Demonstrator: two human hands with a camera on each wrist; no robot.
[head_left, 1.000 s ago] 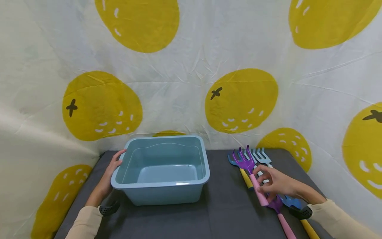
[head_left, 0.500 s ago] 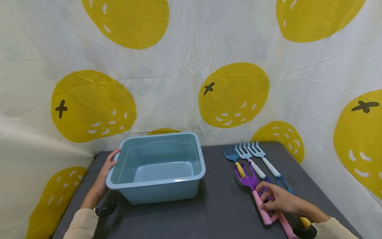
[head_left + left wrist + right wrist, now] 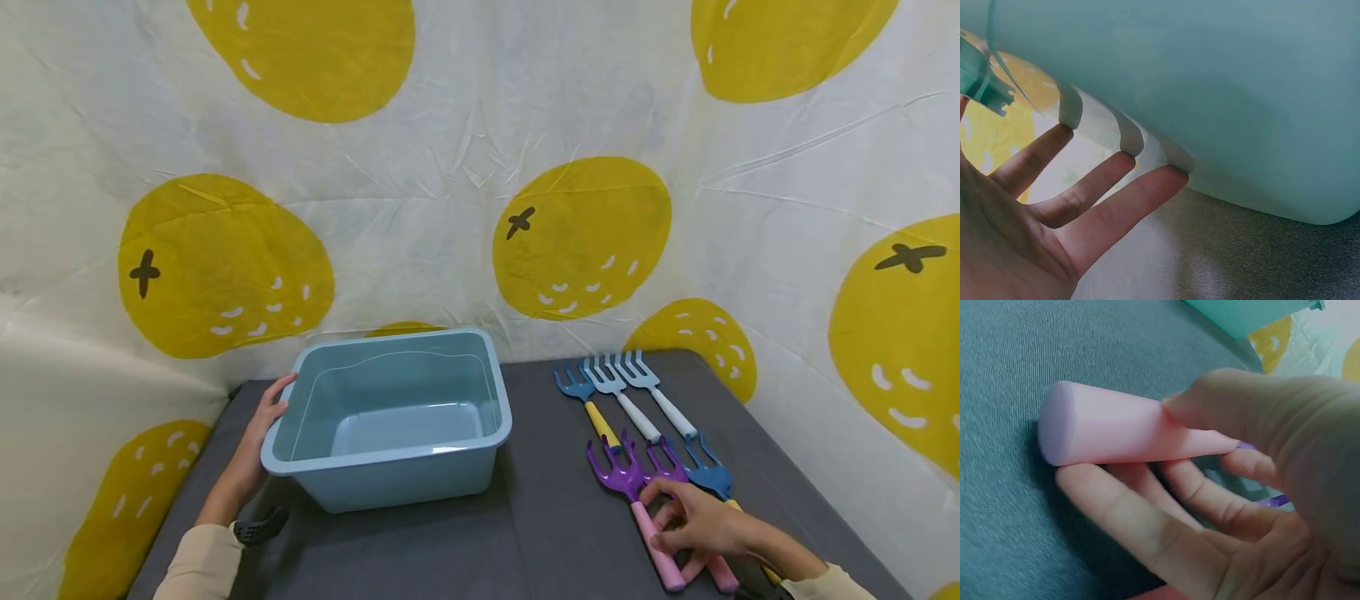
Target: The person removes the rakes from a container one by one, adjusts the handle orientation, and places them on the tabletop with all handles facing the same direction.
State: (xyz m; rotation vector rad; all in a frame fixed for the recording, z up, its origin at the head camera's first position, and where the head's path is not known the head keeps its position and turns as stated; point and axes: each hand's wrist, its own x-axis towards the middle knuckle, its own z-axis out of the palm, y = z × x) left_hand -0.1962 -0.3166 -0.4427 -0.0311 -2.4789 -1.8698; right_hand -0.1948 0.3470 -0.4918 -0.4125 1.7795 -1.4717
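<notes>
My right hand [image 3: 705, 525] pinches the pink handle of a purple hand fork [image 3: 622, 479], its tines pointing away from me. In the right wrist view the thumb presses one side of the pink handle [image 3: 1110, 428] and fingers lie along the other. The handle is low over the dark cloth; I cannot tell whether the fork touches it. A second purple hand fork [image 3: 670, 467] lies right beside, partly hidden by the hand. My left hand [image 3: 251, 450] touches the left side of a light blue basin [image 3: 397, 486], fingertips against its wall in the left wrist view.
Behind lie a blue fork with a yellow handle [image 3: 602, 425] and two pale blue forks, one at the far right [image 3: 673, 412]. Another blue fork [image 3: 711, 477] lies right of the purple pair. A lemon-print curtain [image 3: 420, 250] closes off the back of the dark table [image 3: 450, 550].
The right hand has brought the purple fork toward me and down, beside the second purple fork, uncovering the back row. The left hand stays at the basin. The head view has shifted slightly.
</notes>
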